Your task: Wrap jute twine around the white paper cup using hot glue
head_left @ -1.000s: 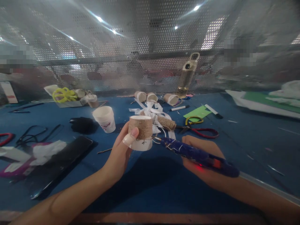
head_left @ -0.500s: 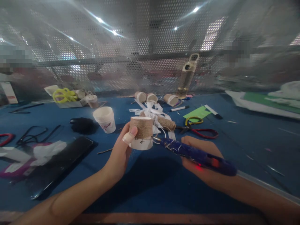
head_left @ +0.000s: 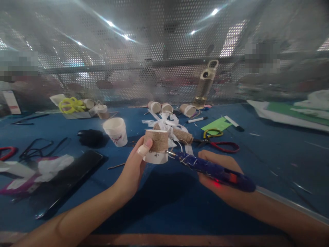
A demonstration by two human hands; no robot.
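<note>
A white paper cup (head_left: 159,158), its upper part wound with brown twine (head_left: 160,141), is held up above the table by my left hand (head_left: 138,157); the thumb presses on the twine. My right hand (head_left: 221,164) grips a dark blue hot glue gun (head_left: 205,166) with a red light glowing under it. The metal nozzle meets the cup's right side at the lower edge of the twine, as far as I can see. Just behind the cup lie a roll of twine (head_left: 182,136) and crumpled white strips (head_left: 167,120).
A stack of paper cups (head_left: 115,132) stands to the left. Scissors with red and yellow handles (head_left: 223,146), a marker (head_left: 196,120) and green paper (head_left: 216,125) lie right. Several twine-wrapped cups and a bottle (head_left: 204,85) are at the back. A black pouch (head_left: 74,178) lies front left.
The cup and my left hand appear very slightly further right in the picture. The glue gun's rear has shifted a little left; its nozzle stays at the cup's side.
</note>
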